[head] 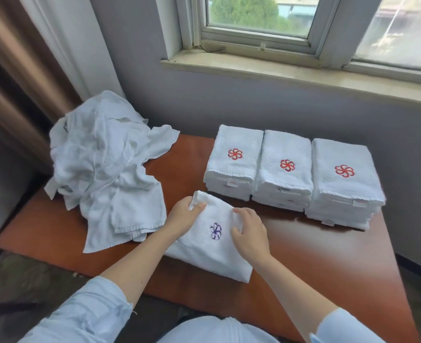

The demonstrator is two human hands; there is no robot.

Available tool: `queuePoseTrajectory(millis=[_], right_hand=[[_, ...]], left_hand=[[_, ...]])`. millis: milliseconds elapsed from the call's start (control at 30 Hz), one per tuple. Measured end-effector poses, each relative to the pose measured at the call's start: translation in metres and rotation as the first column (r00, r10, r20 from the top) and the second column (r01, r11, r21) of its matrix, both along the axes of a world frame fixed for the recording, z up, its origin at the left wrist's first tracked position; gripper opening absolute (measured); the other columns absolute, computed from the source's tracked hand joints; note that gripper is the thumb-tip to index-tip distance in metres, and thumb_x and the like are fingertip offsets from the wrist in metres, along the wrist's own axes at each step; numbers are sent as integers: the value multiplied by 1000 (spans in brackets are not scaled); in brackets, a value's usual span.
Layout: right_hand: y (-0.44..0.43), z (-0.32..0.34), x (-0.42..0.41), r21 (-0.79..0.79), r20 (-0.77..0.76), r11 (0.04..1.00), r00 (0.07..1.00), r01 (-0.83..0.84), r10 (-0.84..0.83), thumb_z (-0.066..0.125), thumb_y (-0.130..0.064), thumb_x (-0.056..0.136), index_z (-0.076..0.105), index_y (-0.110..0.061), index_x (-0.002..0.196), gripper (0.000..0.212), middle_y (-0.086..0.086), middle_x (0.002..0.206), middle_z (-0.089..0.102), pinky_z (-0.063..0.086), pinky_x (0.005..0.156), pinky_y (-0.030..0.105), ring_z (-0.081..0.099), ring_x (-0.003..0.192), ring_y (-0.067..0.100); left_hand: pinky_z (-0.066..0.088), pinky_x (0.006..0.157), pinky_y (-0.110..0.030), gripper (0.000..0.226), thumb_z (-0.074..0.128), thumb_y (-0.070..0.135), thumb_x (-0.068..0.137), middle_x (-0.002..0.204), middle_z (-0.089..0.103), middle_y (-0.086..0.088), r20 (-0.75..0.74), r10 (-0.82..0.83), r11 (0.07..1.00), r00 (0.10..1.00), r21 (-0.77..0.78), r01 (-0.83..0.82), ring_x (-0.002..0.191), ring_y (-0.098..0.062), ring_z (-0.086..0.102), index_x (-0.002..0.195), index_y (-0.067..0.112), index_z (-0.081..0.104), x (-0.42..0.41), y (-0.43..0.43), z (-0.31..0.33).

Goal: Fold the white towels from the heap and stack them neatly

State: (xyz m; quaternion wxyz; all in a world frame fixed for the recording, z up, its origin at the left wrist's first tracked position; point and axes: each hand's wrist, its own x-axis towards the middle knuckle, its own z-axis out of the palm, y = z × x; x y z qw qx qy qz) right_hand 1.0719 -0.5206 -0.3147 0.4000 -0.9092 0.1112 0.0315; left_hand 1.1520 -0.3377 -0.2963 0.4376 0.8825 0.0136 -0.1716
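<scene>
A folded white towel (211,253) with a purple flower emblem lies on the brown table (328,256) in front of me. My left hand (183,215) grips its far left corner, thumb on top. My right hand (250,233) holds its right edge with curled fingers. A loose heap of white towels (100,164) fills the table's left side, one end hanging near the front edge. Three stacks of folded towels with red emblems stand at the back right: left stack (233,162), middle stack (284,169), right stack (343,179).
A grey wall and a window sill (278,70) rise behind the table. A brown and white curtain (31,58) hangs at the left. Bare tabletop shows at the front right and between the heap and the stacks.
</scene>
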Motion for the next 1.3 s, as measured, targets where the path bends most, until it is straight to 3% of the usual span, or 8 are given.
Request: queuePoseTrajectory(millis=[133, 333, 700, 767, 867, 1000, 1100, 1300], right_hand=[[33, -13, 8, -101, -82, 994, 996, -51, 43, 52, -16, 89, 37, -20, 148, 61, -3, 158, 27, 7, 123, 37, 13, 150, 17], [69, -39, 7, -346, -158, 934, 987, -86, 32, 47, -26, 92, 17, -22, 155, 69, 0, 166, -3, -10, 121, 48, -15, 151, 21], [88, -58, -2, -486, -257, 874, 953, 18, -162, 24, -55, 102, -1, -29, 158, 67, 0, 164, -18, -19, 115, 59, -29, 147, 24], [87, -62, -4, -505, -281, 863, 946, -3, -161, 23, -59, 100, -5, -30, 158, 70, 0, 163, -21, -21, 114, 59, -32, 145, 24], [83, -70, -8, -513, -288, 858, 946, -25, -145, 24, -65, 96, -8, -33, 156, 75, 0, 162, -26, -24, 112, 58, -38, 142, 25], [82, -80, -10, -536, -253, 844, 960, -33, -123, 23, -68, 93, -6, -35, 156, 77, 2, 161, -27, -23, 113, 58, -36, 143, 29], [82, -87, -13, -558, -231, 829, 966, -30, -120, 17, -69, 90, -2, -34, 157, 78, 5, 163, -22, -18, 115, 59, -29, 146, 32], [82, -101, -16, -552, -108, 833, 989, 27, -103, 32, -63, 92, 17, -28, 158, 76, 10, 166, 1, 3, 117, 66, -7, 151, 38]], left_hand=[[42, 70, -32, 29, 53, 42, 98, 84, 62, 0, -35, -17, 1000, 999, 13, 17, 76, -15, 56, 91, 15, 61, 14, 41, -26], [38, 60, -30, 35, 57, 34, 97, 76, 51, -3, -86, -46, 997, 995, 57, 51, 68, -16, 49, 74, 9, 51, 33, 76, -63], [43, 67, -28, 20, 46, 30, 100, 96, 60, -1, -256, -162, 985, 953, 16, 172, 81, -13, 55, 101, 13, 56, 54, 87, -74], [46, 76, -32, 19, 51, 25, 98, 108, 58, -1, -219, -149, 987, 964, 21, 158, 90, -15, 55, 114, 14, 51, 52, 86, -74], [45, 95, -33, 50, 50, 9, 94, 139, 39, 4, 23, -221, 967, 975, 139, 216, 118, -13, 48, 141, 21, 38, 47, 83, -73], [22, 119, -34, 64, 43, -10, 86, 152, 37, 2, 276, -609, 770, 744, 431, 470, 144, -18, 27, 140, 23, 53, 51, 70, -72], [11, 122, -34, 54, 42, -1, 92, 150, 44, 3, 243, -740, 647, 627, 510, 566, 144, -17, 31, 140, 23, 53, 54, 64, -79], [36, 106, -37, 52, 25, 38, 100, 131, 57, -2, 295, -732, 664, 614, 510, 547, 120, -23, 48, 138, 14, 53, 50, 67, -99]])
